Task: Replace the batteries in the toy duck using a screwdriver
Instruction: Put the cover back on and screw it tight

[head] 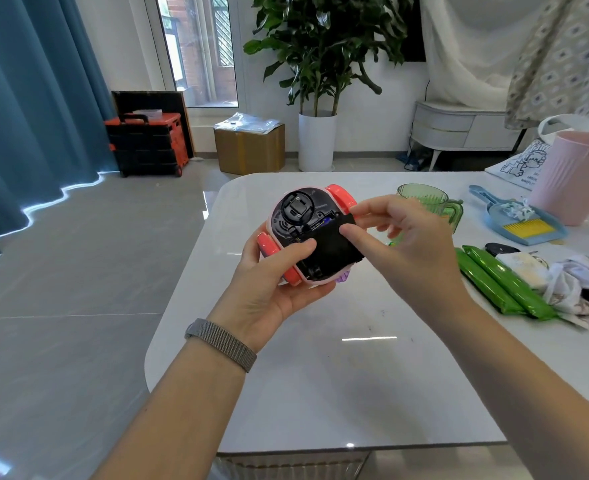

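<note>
Head view. The left hand (272, 289) cradles the pink plastic toy duck with coral-red wheels (312, 233) from below, underside turned up toward the camera, held above the glossy white table (320, 375) and clear of it. Fingers curl round the toy's near side; the thumb lies across the black base, its tip touching the edge of the black rectangular battery cover (334, 244). A grey mesh band (222, 342) circles that wrist.

The right hand (404, 244) comes in from the right. Thumb and forefinger pinch the battery cover at its right edge, the thumb pad flat on top; the other fingers hang loosely curled behind. The cover sits slightly askew over the compartment, and a sliver of blue shows at its upper edge; whether batteries are inside cannot be told. A round black fitting occupies the far end of the base.

Containers on the table, right side: a translucent green plastic jug with handle (435, 202), partly hidden behind the right hand, contents unclear. A light blue dustpan (521, 223) holds a yellow-bristled brush and a crumpled scrap. A ribbed pink plastic bin (573, 174) stands beyond it, interior not visible. Two green foil packets (500, 282) lie side by side near the edge, touching a heap of white cloth (563, 282).
</note>
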The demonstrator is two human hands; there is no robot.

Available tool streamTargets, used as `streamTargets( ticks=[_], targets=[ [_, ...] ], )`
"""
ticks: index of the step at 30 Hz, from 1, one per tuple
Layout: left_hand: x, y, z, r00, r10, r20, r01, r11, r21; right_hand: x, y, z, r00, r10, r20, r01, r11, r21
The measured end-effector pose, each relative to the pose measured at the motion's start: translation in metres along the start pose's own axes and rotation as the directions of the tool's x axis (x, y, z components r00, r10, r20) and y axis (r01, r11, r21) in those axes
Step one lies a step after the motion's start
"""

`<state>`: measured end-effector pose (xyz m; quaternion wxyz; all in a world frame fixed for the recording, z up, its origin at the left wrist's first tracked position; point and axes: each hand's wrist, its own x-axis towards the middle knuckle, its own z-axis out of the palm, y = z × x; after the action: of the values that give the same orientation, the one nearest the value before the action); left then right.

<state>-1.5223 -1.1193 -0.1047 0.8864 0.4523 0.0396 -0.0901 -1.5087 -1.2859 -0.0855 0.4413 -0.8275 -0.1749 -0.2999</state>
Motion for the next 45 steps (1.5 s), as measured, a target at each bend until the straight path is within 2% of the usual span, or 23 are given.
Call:
streamTargets(
  ticks=[5,8,12,16,20,25,28,31,33,38,45],
  targets=[
    [0.0,-0.001,0.0,1.0,0.028,-0.001,-0.028,1.0,0.009,-0.003,0.0,0.015,0.997,-0.051,-0.059,0.051,0.999,-0.003],
    [-0.002,-0.002,0.001,1.0,0.007,0.027,-0.008,0.999,0.045,0.001,-0.002,0.018,0.981,-0.181,-0.073,0.175,0.981,-0.088],
    [-0.001,-0.004,0.001,0.999,-0.001,0.035,-0.001,0.998,0.062,0.006,0.004,0.015,0.932,-0.363,-0.015,0.348,0.904,-0.247],
    [0.0,-0.006,0.002,0.999,0.004,0.041,-0.007,0.998,0.067,0.002,0.012,0.01,0.927,-0.373,0.03,0.362,0.874,-0.323],
    [0.001,-0.007,0.002,1.0,0.012,0.015,-0.013,0.998,0.055,0.002,0.021,0.008,0.968,-0.249,0.022,0.242,0.91,-0.338],
    [0.001,-0.007,0.001,1.0,0.013,0.018,-0.015,0.998,0.063,0.002,0.018,0.007,0.988,-0.125,0.086,0.134,0.984,-0.116],
    [0.003,-0.008,-0.001,1.0,0.014,0.018,-0.015,0.997,0.074,0.002,0.014,0.007,0.99,0.001,0.14,-0.009,0.999,0.05],
    [0.004,-0.008,-0.002,1.0,0.018,0.019,-0.02,0.996,0.091,0.001,0.015,0.005,0.962,0.141,0.233,-0.19,0.96,0.205],
    [0.004,-0.008,-0.002,1.0,0.02,0.02,-0.022,0.995,0.099,0.0,0.016,0.004,0.943,0.184,0.278,-0.269,0.913,0.308],
    [0.004,-0.007,-0.001,1.0,0.009,0.02,-0.012,0.992,0.124,0.0,0.008,0.009,0.942,0.245,0.229,-0.324,0.842,0.432],
    [0.003,0.007,0.004,1.0,-0.026,-0.001,0.025,0.984,0.176,0.008,0.0,0.009,0.92,0.34,0.194,-0.392,0.808,0.44]
  ],
)
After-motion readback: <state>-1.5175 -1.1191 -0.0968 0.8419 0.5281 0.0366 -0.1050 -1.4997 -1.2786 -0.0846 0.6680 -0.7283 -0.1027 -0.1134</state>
